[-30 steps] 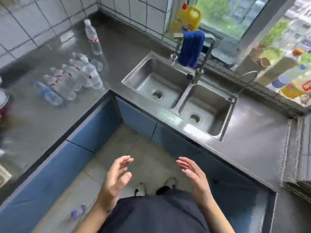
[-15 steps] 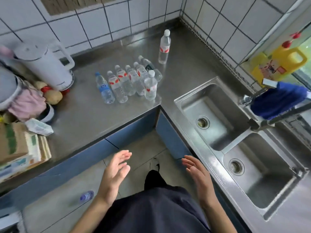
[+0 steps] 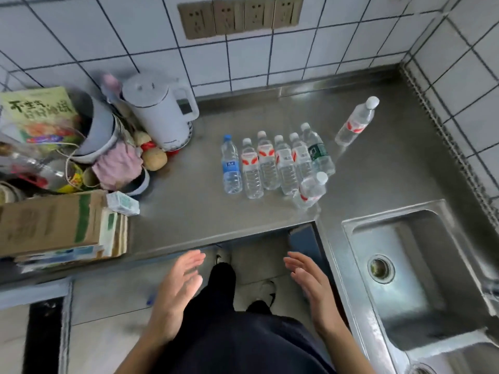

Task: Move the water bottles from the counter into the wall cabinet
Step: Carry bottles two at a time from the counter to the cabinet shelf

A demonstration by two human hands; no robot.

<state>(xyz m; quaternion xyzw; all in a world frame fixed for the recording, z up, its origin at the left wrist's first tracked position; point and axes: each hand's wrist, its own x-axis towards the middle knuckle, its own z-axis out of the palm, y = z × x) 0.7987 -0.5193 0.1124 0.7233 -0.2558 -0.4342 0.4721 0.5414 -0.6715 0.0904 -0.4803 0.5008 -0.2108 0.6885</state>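
Note:
Several clear water bottles stand in a row (image 3: 275, 164) on the steel counter (image 3: 189, 211). The leftmost has a blue label (image 3: 231, 166), the rightmost a green label (image 3: 316, 151). One more red-labelled bottle (image 3: 310, 190) stands in front of the row, and a taller bottle (image 3: 356, 122) stands apart near the corner. My left hand (image 3: 179, 290) and my right hand (image 3: 310, 282) hover empty, fingers relaxed, below the counter's front edge, well short of the bottles. No wall cabinet is in view.
A white electric kettle (image 3: 159, 112), bowls, a pink cloth, potatoes and a cardboard box (image 3: 54, 222) crowd the counter's left. A steel sink (image 3: 421, 268) lies at the right. Tiled wall with sockets (image 3: 237, 17) rises behind.
The view has swung left from the sink toward the bottles, which now sit centred and closer. Both hands stay raised, empty and apart in front of my body.

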